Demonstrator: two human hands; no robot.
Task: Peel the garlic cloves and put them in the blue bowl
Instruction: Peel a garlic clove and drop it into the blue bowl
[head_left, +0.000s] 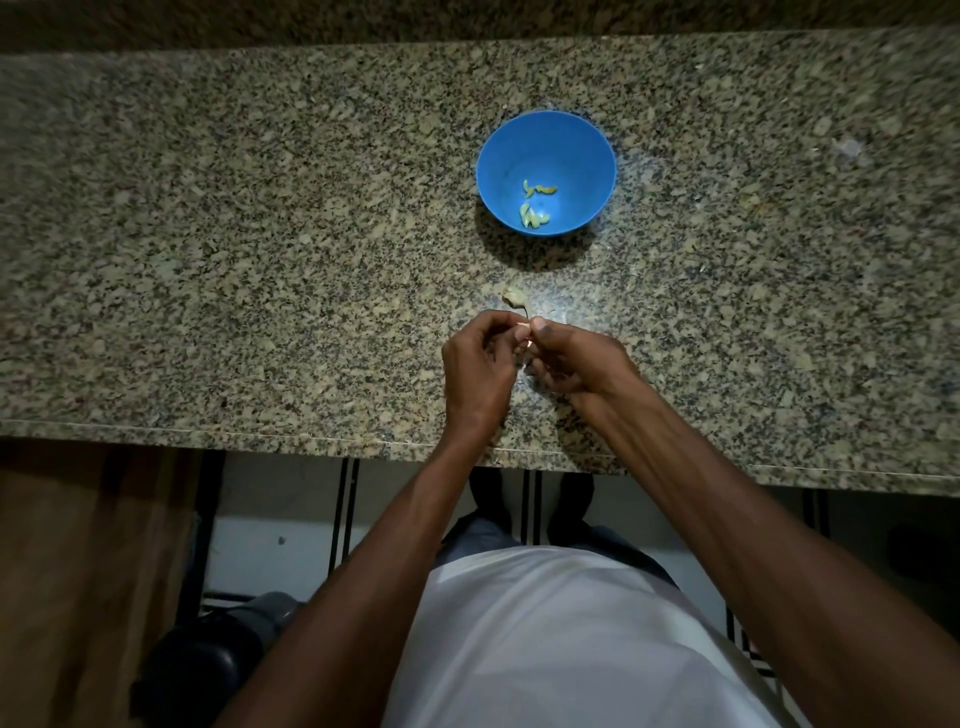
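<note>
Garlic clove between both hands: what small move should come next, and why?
Probably keep stripping skin off the garlic clove, pinched between the left hand and right hand. It is not visibly bare yet. Peeled cloves already lie in the blue bowl beyond a skin scrap.

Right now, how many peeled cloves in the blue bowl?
4, roughly: two at the bowl's centre, two nearer the front wall. They overlap, so another may be hidden.

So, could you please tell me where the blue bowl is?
In the head view, the blue bowl stands on the granite counter, right of centre, beyond both hands.
</note>
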